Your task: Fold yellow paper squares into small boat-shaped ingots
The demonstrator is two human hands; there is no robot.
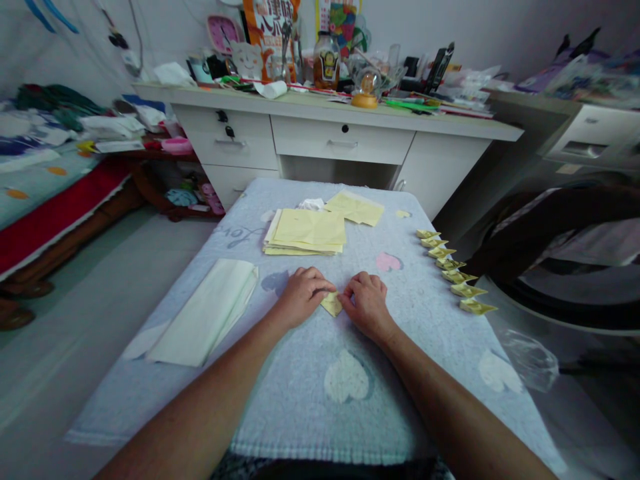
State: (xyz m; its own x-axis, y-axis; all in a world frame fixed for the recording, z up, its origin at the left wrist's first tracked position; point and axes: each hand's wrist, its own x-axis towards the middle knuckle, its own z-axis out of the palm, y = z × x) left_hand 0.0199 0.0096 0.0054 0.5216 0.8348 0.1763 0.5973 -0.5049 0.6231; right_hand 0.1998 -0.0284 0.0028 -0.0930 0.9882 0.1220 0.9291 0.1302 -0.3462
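A small folded piece of yellow paper [332, 305] lies near the middle of the worktop, which is draped in a pale blue cloth with a heart pattern [415, 407]; read as the hub of a clock with twelve toward the white drawer cabinet [345, 143], it sits directly between the person's bare left hand [301, 298] at nine to ten o'clock and bare right hand [369, 305] at three. Both hands touch it, so neither is nearer. The left grip looks closed, thumb and forefinger pinching the upper left edge; the right grip looks closed on the right edge, though its curled fingers hide part of the hold. One corner points toward six o'clock, but the long axis cannot be told with the fingers covering the top. A neat stack of rectangular yellow paper sheets [307, 230] lies at eleven, and loose yellow rectangular sheets [357, 208] overlap near twelve to one. A row of seven pointed, boat-like yellow paper folds [454, 265] runs from two to three, while a pale oblong folded bundle [210, 313] lies at nine, beyond the left hand.
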